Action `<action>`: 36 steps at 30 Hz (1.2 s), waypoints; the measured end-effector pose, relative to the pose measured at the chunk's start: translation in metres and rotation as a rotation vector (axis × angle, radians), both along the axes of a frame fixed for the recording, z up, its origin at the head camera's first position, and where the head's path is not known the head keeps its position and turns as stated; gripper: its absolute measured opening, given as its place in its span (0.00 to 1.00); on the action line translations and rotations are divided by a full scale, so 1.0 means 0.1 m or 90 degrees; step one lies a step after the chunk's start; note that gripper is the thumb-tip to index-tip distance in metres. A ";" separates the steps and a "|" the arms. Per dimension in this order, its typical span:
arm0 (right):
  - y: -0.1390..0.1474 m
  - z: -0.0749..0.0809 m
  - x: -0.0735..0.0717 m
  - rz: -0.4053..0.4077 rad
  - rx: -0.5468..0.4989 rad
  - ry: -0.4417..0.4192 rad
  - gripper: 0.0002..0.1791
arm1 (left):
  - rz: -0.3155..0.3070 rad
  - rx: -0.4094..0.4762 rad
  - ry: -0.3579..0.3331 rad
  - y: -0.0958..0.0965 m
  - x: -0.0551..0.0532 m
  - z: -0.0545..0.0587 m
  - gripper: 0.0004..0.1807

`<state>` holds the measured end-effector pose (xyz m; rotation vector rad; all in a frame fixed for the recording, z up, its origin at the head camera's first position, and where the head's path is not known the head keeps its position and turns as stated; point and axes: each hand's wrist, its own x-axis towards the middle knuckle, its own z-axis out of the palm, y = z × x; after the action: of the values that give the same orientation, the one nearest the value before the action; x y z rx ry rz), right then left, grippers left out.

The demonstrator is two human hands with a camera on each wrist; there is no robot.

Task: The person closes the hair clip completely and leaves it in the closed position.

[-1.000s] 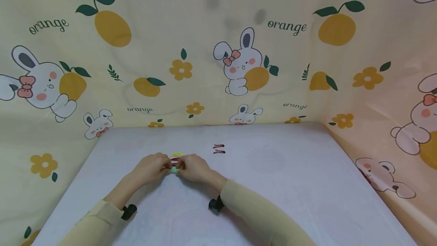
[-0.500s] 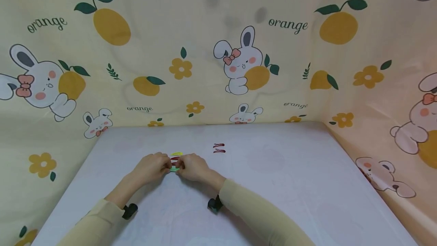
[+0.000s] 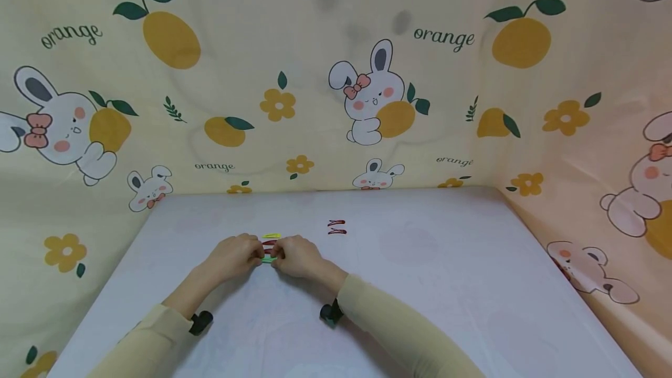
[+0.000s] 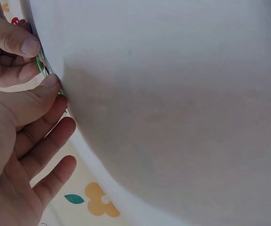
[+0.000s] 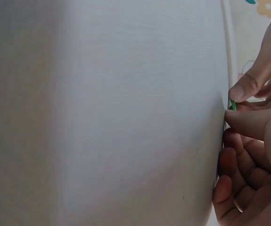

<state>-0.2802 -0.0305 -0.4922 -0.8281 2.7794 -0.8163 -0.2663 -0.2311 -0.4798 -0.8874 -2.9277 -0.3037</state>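
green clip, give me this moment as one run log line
left hand: pinches green clip; right hand: pinches green clip; yellow clip: lies beyond it; two red clips: apart, farther right

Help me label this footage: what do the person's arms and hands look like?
The left sleeve and right sleeve are plain beige. The left wrist device and right wrist device are small and black. Left hand and right hand are ungloved.

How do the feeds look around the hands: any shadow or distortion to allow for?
Head view: fairly even light, soft shadows below the left hand and right hand, green clip tiny and partly covered. Left wrist view: broad shadow across the tabletop, whose edge looks bowed, likely from the lens. Right wrist view: dim toward the left side, only a sliver of the green clip showing.
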 end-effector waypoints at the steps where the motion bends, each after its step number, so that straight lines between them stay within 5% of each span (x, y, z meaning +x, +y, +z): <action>1: 0.00 0.00 0.00 0.000 -0.001 0.000 0.04 | 0.000 0.001 -0.001 0.00 0.00 0.00 0.07; 19: 0.03 0.00 0.01 0.014 -0.013 -0.003 0.06 | 0.019 -0.003 -0.035 0.01 0.03 0.04 0.05; 36: 0.16 0.05 0.08 0.027 -0.107 -0.070 0.11 | 0.065 -0.005 -0.065 0.03 0.13 0.03 0.06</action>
<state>-0.2717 -0.0149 -0.4876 -0.8379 2.6162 -1.0649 -0.2536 -0.2278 -0.4768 -0.7409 -3.0568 -0.3405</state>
